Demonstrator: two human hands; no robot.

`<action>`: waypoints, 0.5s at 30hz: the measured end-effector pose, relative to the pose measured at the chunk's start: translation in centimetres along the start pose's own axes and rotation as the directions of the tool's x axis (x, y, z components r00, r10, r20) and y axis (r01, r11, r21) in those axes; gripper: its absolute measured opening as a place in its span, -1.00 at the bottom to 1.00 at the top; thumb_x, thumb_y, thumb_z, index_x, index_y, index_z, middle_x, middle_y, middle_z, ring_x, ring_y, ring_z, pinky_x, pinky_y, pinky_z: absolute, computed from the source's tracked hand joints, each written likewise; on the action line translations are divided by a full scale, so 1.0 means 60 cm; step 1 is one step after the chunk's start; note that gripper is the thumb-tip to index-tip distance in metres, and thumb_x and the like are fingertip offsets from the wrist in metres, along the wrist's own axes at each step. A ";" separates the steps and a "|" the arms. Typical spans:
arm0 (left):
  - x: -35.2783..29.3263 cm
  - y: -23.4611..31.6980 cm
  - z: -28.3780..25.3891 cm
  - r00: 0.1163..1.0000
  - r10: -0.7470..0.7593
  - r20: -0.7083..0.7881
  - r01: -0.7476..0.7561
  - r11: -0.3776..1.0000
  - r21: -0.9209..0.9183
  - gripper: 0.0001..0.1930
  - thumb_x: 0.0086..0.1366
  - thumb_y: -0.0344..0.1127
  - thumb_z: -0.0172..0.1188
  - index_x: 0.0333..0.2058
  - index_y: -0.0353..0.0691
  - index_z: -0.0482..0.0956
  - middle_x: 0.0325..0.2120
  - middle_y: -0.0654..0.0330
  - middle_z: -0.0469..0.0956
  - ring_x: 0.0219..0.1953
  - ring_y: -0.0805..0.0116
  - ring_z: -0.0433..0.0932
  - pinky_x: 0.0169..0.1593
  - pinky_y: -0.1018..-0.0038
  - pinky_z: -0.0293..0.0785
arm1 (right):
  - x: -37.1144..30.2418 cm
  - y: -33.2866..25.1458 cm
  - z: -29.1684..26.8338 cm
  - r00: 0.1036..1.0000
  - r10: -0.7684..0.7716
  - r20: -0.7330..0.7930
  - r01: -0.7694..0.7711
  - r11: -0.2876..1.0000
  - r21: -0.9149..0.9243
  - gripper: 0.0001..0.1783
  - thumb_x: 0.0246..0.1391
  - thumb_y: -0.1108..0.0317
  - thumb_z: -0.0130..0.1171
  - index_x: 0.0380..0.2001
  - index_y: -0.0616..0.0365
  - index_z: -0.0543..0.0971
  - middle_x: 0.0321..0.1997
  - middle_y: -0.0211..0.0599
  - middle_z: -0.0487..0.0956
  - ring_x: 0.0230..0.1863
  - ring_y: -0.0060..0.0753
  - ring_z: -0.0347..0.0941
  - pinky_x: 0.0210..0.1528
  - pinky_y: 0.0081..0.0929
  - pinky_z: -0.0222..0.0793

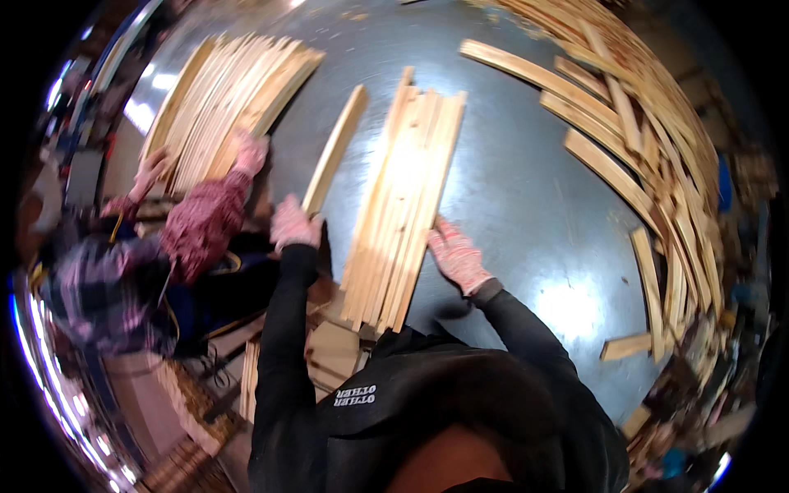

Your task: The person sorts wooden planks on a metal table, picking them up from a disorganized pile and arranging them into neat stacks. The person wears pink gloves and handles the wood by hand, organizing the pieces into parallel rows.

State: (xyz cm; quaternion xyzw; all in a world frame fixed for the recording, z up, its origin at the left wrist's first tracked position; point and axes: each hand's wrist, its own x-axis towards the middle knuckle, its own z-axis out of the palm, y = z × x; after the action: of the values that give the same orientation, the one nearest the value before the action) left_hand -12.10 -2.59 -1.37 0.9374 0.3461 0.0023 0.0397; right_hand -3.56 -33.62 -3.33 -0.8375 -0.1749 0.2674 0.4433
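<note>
My left hand (294, 225), in a pink-and-white knit glove, closes on the near end of a single wooden slat (335, 151), which points away from me. To its right, apart from it, a bundle of pale wooden slats (403, 189) lies side by side, with uneven far ends. My right hand (459, 256), gloved alike, rests against the right side of this bundle, fingers stretched out along the outermost slat. The fingertips are partly hidden by its edge.
The grey metal table (526, 189) is shiny. At left a co-worker in a plaid sleeve (201, 226) has both gloved hands at another row of slats (230, 103). A large heap of loose slats (674, 189) lines the right edge; one short slat (626, 346) lies near it.
</note>
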 end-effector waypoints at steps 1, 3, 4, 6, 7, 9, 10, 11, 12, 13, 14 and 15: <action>-0.011 0.008 -0.006 0.958 0.172 -0.231 -0.184 0.982 -0.033 -0.48 0.23 0.00 0.20 -0.01 -0.29 0.39 -0.10 -0.09 0.53 -0.09 -0.15 0.56 0.00 0.07 0.45 | -0.004 -0.009 0.000 0.999 -0.014 -0.037 0.017 0.997 0.081 -0.43 0.28 0.11 -0.03 0.28 0.14 0.31 0.12 0.06 0.51 0.17 0.04 0.42 0.22 -0.20 0.32; -0.032 0.040 0.018 0.866 0.142 -0.479 -0.347 0.861 -0.372 -0.35 0.26 -0.06 0.18 0.18 -0.39 0.28 -0.04 -0.15 0.51 -0.03 -0.20 0.53 0.12 0.17 0.42 | 0.001 0.008 0.045 0.986 -0.115 -0.125 0.131 0.983 0.127 -0.40 0.26 0.09 -0.06 0.29 0.13 0.29 0.17 0.07 0.48 0.21 0.06 0.39 0.26 -0.19 0.28; -0.054 0.055 0.037 0.940 0.111 -0.324 -0.290 0.760 -0.582 -0.33 0.29 -0.07 0.16 0.24 -0.36 0.22 0.01 -0.17 0.49 0.03 -0.16 0.50 0.17 0.21 0.38 | 0.002 0.007 0.065 0.988 -0.049 -0.145 0.058 0.996 0.061 -0.37 0.25 0.06 -0.07 0.31 0.12 0.27 0.22 0.08 0.43 0.25 0.08 0.34 0.30 -0.20 0.22; -0.089 0.116 0.034 0.981 0.123 0.153 -0.006 0.799 -0.601 -0.33 0.34 -0.08 0.11 0.30 -0.32 0.17 0.08 -0.16 0.46 0.13 -0.04 0.44 0.22 0.27 0.32 | -0.003 0.039 0.092 0.995 0.007 -0.099 -0.007 1.000 0.005 -0.30 0.24 -0.02 -0.11 0.35 0.12 0.22 0.33 0.08 0.31 0.33 0.08 0.24 0.37 -0.21 0.12; -0.100 0.141 0.013 0.919 0.044 0.391 0.114 0.921 -0.372 -0.36 0.37 -0.08 0.09 0.29 -0.30 0.18 0.10 -0.13 0.45 0.16 0.02 0.41 0.23 0.30 0.30 | -0.009 0.024 0.050 0.999 -0.033 -0.018 0.033 0.999 0.001 -0.27 0.24 -0.06 -0.13 0.36 0.13 0.19 0.38 0.07 0.25 0.37 0.06 0.19 0.40 -0.21 0.07; -0.053 0.023 0.155 0.922 0.116 0.370 0.238 0.584 -0.776 -0.34 0.39 -0.06 0.08 0.33 -0.27 0.13 0.13 -0.10 0.43 0.20 0.07 0.36 0.25 0.34 0.25 | -0.053 -0.025 -0.112 0.838 0.042 0.544 0.008 0.996 -0.089 -0.21 0.25 -0.09 -0.11 0.39 0.18 0.13 0.42 0.00 0.20 0.41 0.00 0.14 0.40 -0.21 0.08; -0.080 0.042 0.110 0.946 0.046 0.320 0.195 0.707 -0.679 -0.33 0.38 -0.07 0.12 0.33 -0.26 0.13 0.13 -0.08 0.43 0.19 0.09 0.37 0.25 0.36 0.26 | -0.079 0.027 -0.133 0.944 -0.061 0.324 0.172 0.930 -0.326 -0.21 0.26 -0.16 -0.15 0.38 0.14 0.16 0.42 -0.06 0.22 0.41 -0.06 0.16 0.39 -0.22 0.10; -0.103 0.047 0.074 0.966 -0.025 0.258 0.170 0.811 -0.560 -0.31 0.37 -0.09 0.15 0.34 -0.25 0.12 0.13 -0.05 0.44 0.18 0.11 0.37 0.25 0.37 0.26 | -0.099 0.096 -0.193 0.981 -0.179 0.074 0.193 0.881 -0.432 -0.27 0.24 -0.08 -0.13 0.34 0.16 0.23 0.34 -0.04 0.34 0.34 -0.06 0.27 0.39 -0.20 0.10; -0.072 0.130 0.036 0.984 0.104 0.143 -0.029 0.892 -0.451 -0.33 0.36 -0.13 0.17 0.33 -0.24 0.14 0.15 -0.04 0.41 0.19 0.13 0.36 0.26 0.38 0.25 | -0.143 0.223 -0.254 0.897 -0.268 -0.351 0.009 0.806 -0.592 -0.39 0.17 0.01 -0.02 0.19 0.16 0.42 0.20 -0.03 0.48 0.20 -0.03 0.40 0.25 -0.19 0.28; -0.085 0.160 0.009 0.992 0.123 -0.028 -0.125 0.930 -0.345 -0.34 0.35 -0.18 0.19 0.33 -0.23 0.16 0.17 -0.03 0.39 0.20 0.16 0.35 0.27 0.39 0.23 | -0.183 0.258 -0.370 0.800 -0.196 -0.568 -0.117 0.877 -0.467 -0.49 0.07 0.05 0.07 -0.02 0.19 0.54 0.01 -0.07 0.56 0.02 0.00 0.49 0.05 -0.17 0.42; -0.098 0.179 0.000 0.983 0.156 -0.101 -0.185 0.779 -0.599 -0.36 0.35 -0.22 0.20 0.32 -0.24 0.18 0.19 -0.02 0.36 0.22 0.19 0.33 0.29 0.39 0.21 | -0.222 0.328 -0.457 0.629 -0.253 -0.735 -0.346 0.755 -0.557 -0.49 -0.04 0.00 0.19 -0.17 0.21 0.58 -0.14 -0.05 0.58 -0.11 0.01 0.51 -0.11 -0.16 0.48; -0.111 0.202 -0.009 0.969 0.159 -0.188 -0.245 0.564 -0.788 -0.37 0.34 -0.27 0.21 0.31 -0.25 0.20 0.22 -0.01 0.32 0.24 0.21 0.30 0.30 0.40 0.19 | -0.261 0.346 -0.568 0.703 0.178 -0.688 -0.614 0.640 -0.461 -0.29 -0.17 -0.08 0.30 -0.04 0.22 0.51 -0.09 -0.06 0.57 -0.04 0.01 0.49 0.04 -0.06 0.40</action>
State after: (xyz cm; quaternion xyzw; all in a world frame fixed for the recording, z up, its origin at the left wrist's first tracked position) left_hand -9.31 -16.04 0.28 0.8492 0.1992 0.2079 0.4426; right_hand 5.69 -75.40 -0.30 -0.9935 0.0871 0.0116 0.0723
